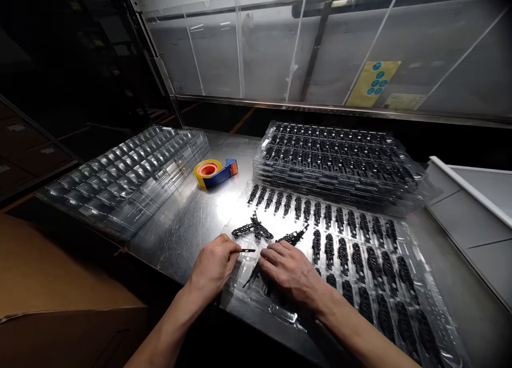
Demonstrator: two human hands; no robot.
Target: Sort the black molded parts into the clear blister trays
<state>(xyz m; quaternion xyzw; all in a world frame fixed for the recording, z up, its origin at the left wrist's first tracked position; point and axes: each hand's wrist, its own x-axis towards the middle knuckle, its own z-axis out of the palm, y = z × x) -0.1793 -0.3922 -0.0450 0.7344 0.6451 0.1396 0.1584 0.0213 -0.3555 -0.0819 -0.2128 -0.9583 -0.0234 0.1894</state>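
My left hand pinches one end of a thin black plastic part over the left side of a clear plastic tray. To its right, my right hand lies palm down with fingers bent over more black parts; what is under its fingers is hidden. A black strip sticks out below those fingertips. Just beyond the hands lies a loose pile of black parts, and another black part shows past my right knuckles. Rows of black parts fill the tray's pockets on the right.
Behind the tray rises a stack of filled clear trays. A stack of clear trays stands at the left, with a blue tape dispenser beside it on the metal table. A cardboard box is at lower left, a grey-white bin at right.
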